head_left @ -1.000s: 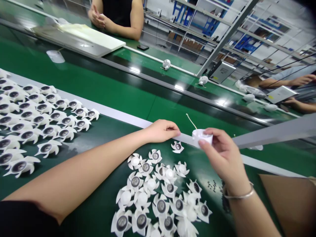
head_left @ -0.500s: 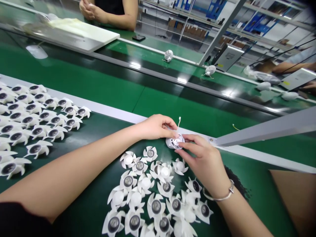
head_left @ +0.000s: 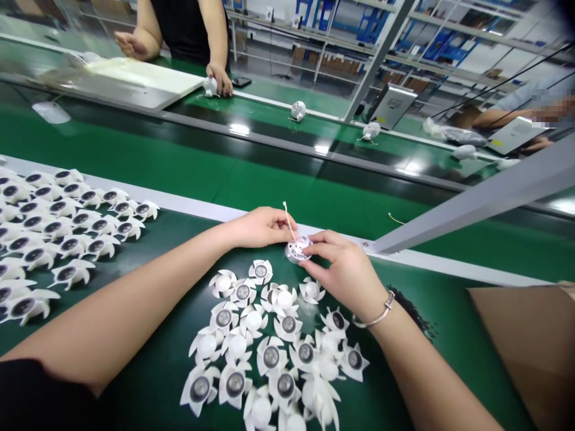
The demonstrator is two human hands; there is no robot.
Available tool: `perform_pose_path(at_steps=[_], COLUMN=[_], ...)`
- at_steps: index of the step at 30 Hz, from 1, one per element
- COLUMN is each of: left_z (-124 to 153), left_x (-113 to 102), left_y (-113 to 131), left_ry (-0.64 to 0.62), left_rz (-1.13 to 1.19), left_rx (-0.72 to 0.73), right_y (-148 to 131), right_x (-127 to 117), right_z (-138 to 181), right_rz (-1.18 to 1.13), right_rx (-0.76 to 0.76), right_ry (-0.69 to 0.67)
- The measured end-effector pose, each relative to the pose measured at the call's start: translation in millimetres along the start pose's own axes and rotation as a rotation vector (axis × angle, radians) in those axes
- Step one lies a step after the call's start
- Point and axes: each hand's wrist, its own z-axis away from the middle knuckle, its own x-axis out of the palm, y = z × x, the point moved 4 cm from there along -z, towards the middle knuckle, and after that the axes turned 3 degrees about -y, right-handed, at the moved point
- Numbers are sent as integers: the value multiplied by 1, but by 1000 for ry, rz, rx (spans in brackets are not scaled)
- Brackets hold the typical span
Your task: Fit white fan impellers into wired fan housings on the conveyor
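At the far left of the counter [head_left: 148,395], our neat rows of white vaned parts with dark round centres [head_left: 85,221] lie well apart from our hands. Next, our left grip [head_left: 258,227] reaches in, narrow and curled at the left edge of a small white fan unit [head_left: 297,249]; we cannot tell whether it bears any of the load. A thin pale wire lead [head_left: 288,218] rises from the fan unit, tilted up and to the left, just beside those fingers. The fan unit sits between both hands, just above the near heap of loose vaned parts [head_left: 269,356]. Our right grip [head_left: 341,272], also narrow, holds the unit from the right, its fingers across the face. The hold looks sound, with the lead clear of the heap. Further right, a silver bangle [head_left: 375,311] circles the right wrist
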Motion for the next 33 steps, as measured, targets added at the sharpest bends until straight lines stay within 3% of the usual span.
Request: perform_pose_path(at_steps=[3,6,8,11,14,19,30,33], left_z=[11,17,16,13,10,8,7,6], left_x=[-8,-13,-13,-8,-3,-3,-1,-2], left_y=[4,9,9,7,4,1,-2,-3], left_ry=[-254,-383,-341,-240,-153,-108,-21,4], left_rz=[-94,-242,-274,-216,-204,-219,-199,-180], left_rx=[7,1,-22,-63,-66,-48,-28,-32], right_y=[13,29,34,35,34,31,16,14], right_x=[-8,-34,-55,-72,-67,-42,-34,-29], right_z=[0,3,12,43,86,133,126,121], right_rz=[11,238,292,135,71,183,544,614], right_rx=[22,139,205,332,429,346,60,46], right_ry=[-11,171,240,206,136,55,-28,-35])
